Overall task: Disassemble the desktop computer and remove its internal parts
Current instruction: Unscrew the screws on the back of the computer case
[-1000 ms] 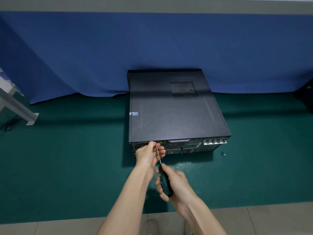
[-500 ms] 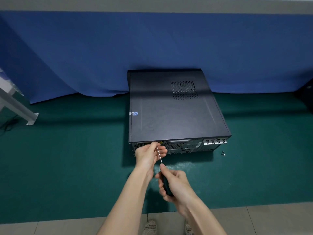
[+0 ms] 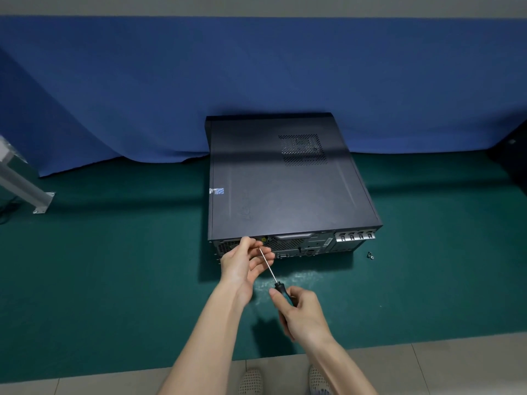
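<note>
A black desktop computer case (image 3: 285, 183) lies flat on a green mat, its rear panel facing me and its cover closed. My right hand (image 3: 303, 315) grips the black handle of a screwdriver (image 3: 268, 265), whose thin shaft slants up and left to the rear panel's upper left. My left hand (image 3: 245, 260) is at the rear panel, its fingers curled round the shaft near the tip. The tip itself is hidden between my fingers. A small loose screw (image 3: 370, 255) lies on the mat to the right of the case.
The green mat (image 3: 114, 266) covers the floor in front of a blue cloth backdrop (image 3: 256, 81). A grey metal leg (image 3: 25, 189) stands at the left edge. A dark object (image 3: 513, 155) sits at the right edge. Pale floor tiles and my shoes are at the bottom.
My right hand has shifted its hold on the screwdriver handle, and the shaft stays at the rear panel. My left hand and the case have hardly moved.
</note>
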A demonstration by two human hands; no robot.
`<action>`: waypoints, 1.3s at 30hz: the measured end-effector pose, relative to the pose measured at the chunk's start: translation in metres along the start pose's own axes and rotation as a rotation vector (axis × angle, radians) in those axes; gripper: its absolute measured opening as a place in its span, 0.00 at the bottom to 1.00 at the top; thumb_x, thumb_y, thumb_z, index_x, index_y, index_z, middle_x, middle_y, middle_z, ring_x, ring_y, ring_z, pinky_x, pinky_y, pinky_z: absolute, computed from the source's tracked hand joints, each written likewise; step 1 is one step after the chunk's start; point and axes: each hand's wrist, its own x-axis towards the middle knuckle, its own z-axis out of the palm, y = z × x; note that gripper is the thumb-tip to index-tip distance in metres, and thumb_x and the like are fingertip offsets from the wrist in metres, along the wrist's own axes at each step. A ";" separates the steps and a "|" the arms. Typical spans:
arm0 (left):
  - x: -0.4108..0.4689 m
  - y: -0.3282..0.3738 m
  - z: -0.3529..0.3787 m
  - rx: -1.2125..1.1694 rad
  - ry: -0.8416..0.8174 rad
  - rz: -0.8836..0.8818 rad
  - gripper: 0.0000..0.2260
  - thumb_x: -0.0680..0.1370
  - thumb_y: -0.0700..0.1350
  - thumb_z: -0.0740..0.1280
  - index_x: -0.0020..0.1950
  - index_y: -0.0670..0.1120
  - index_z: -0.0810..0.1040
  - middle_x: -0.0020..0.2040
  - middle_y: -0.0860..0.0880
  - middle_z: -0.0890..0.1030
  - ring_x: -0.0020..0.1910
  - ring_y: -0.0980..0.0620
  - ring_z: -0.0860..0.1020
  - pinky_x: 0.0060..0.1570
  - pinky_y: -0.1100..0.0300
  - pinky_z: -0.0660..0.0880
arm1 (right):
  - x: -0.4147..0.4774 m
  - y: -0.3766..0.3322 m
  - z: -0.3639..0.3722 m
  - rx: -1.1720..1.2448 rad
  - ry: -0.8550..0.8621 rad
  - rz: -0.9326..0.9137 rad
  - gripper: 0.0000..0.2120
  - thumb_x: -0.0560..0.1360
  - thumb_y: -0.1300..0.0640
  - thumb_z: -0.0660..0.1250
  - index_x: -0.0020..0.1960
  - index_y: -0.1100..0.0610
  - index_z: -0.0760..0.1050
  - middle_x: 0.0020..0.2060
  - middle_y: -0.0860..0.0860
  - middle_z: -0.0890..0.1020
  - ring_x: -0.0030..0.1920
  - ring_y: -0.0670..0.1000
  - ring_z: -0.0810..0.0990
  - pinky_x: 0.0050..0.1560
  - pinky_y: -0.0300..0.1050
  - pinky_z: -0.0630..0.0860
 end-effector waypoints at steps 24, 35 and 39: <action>-0.009 -0.006 0.001 0.224 -0.216 0.135 0.06 0.76 0.36 0.66 0.42 0.36 0.81 0.38 0.38 0.82 0.36 0.47 0.82 0.38 0.60 0.79 | 0.002 -0.028 0.001 0.377 0.259 -0.080 0.15 0.73 0.53 0.72 0.34 0.60 0.74 0.22 0.53 0.71 0.18 0.47 0.60 0.19 0.34 0.56; -0.033 -0.011 0.089 1.334 -0.366 1.071 0.11 0.81 0.48 0.60 0.53 0.44 0.80 0.45 0.47 0.76 0.42 0.44 0.76 0.44 0.50 0.72 | 0.026 -0.072 -0.091 0.701 0.157 -0.039 0.08 0.74 0.58 0.70 0.43 0.60 0.72 0.29 0.52 0.70 0.19 0.44 0.61 0.17 0.34 0.56; -0.025 -0.022 0.114 1.441 -0.478 1.075 0.13 0.82 0.45 0.59 0.63 0.49 0.77 0.51 0.48 0.76 0.48 0.45 0.76 0.49 0.50 0.72 | 0.039 -0.054 -0.127 0.601 0.269 -0.118 0.06 0.75 0.59 0.69 0.42 0.60 0.76 0.32 0.54 0.81 0.18 0.45 0.61 0.19 0.33 0.57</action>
